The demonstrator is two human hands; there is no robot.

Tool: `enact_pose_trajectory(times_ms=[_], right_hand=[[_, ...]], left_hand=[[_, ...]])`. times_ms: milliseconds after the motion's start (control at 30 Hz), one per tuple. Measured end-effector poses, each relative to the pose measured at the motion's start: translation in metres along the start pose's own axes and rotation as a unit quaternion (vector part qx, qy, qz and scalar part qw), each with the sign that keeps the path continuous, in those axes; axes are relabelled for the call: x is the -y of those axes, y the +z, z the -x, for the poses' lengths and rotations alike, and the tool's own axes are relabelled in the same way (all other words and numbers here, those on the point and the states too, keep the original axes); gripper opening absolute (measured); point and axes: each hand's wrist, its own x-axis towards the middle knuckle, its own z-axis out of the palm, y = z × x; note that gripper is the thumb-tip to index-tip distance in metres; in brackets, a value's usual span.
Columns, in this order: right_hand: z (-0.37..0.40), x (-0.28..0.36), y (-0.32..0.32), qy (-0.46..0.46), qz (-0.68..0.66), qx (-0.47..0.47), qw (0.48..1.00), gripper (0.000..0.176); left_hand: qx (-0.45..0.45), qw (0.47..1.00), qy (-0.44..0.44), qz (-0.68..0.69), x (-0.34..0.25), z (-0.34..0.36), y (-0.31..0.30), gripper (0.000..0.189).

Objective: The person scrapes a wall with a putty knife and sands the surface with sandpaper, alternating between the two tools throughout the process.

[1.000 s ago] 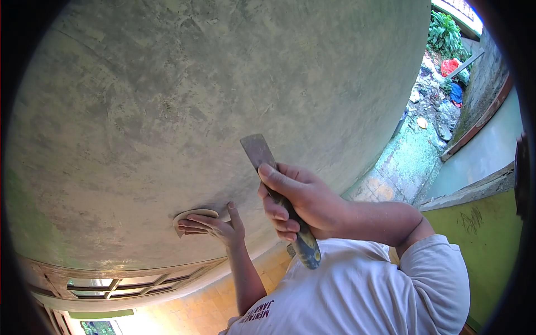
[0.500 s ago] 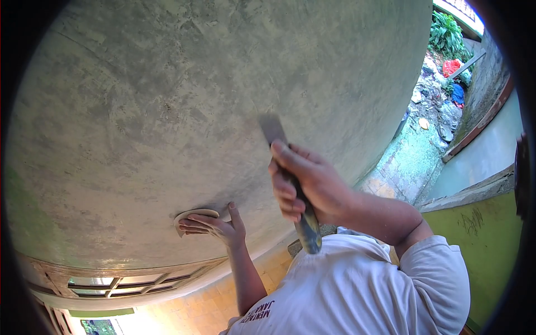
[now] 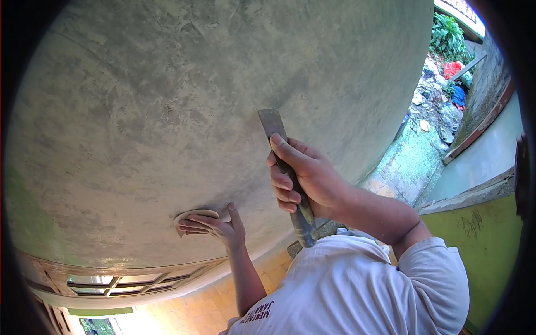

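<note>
My right hand (image 3: 310,178) is wrapped around the dark, paint-smeared handle of a putty knife (image 3: 272,123), thumb laid along the base of the blade. The blade points up toward the blotchy grey wall (image 3: 167,100), its flat edge overlapping the wall in this view. Lower and to the left, my left hand (image 3: 220,228) is against the same wall with its thumb spread upward. Under its fingers is a thin, pale, rounded flat piece (image 3: 204,213), partly hidden by them; its exact kind does not show.
A wooden lattice frame (image 3: 117,285) runs along the wall's edge at lower left. Yellowish floor tiles (image 3: 206,296) show below. At right are a green wall (image 3: 480,240), a narrow wet passage (image 3: 405,162), scattered rubbish (image 3: 446,114) and leafy plants (image 3: 446,33).
The putty knife was blurred by motion and is now sharp; its handle end has shifted slightly up and left with my right hand. My left hand and the pale piece stay in place.
</note>
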Motion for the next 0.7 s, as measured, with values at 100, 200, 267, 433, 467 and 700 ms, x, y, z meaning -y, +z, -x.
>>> enact_pose_trajectory(times_ms=[100, 200, 267, 433, 467, 700], right_hand=[[0.011, -0.009, 0.007, 0.042, -0.004, 0.024, 0.999, 0.034], [0.0, -0.005, 0.002, 0.036, 0.008, 0.006, 0.999, 0.034], [-0.002, -0.004, 0.001, 0.012, -0.001, -0.007, 1.0, 0.033], [0.009, -0.012, 0.008, 0.057, 0.003, 0.019, 0.998, 0.033], [0.002, -0.006, 0.005, 0.033, -0.008, -0.016, 0.999, 0.033], [0.009, -0.011, 0.007, 0.049, 0.016, 0.022, 0.998, 0.033]], left_hand=[[-0.007, 1.0, 0.009, 0.008, -0.001, -0.002, -0.001, 0.107], [-0.006, 1.0, 0.0, 0.014, -0.002, -0.001, 0.0, 0.106], [-0.008, 1.0, 0.0, 0.014, -0.002, 0.0, 0.001, 0.106], [0.002, 1.0, 0.02, -0.008, 0.002, 0.002, 0.002, 0.104], [0.001, 1.0, 0.019, -0.009, 0.003, 0.003, 0.003, 0.105], [-0.015, 1.0, 0.012, 0.019, -0.005, -0.001, -0.001, 0.105]])
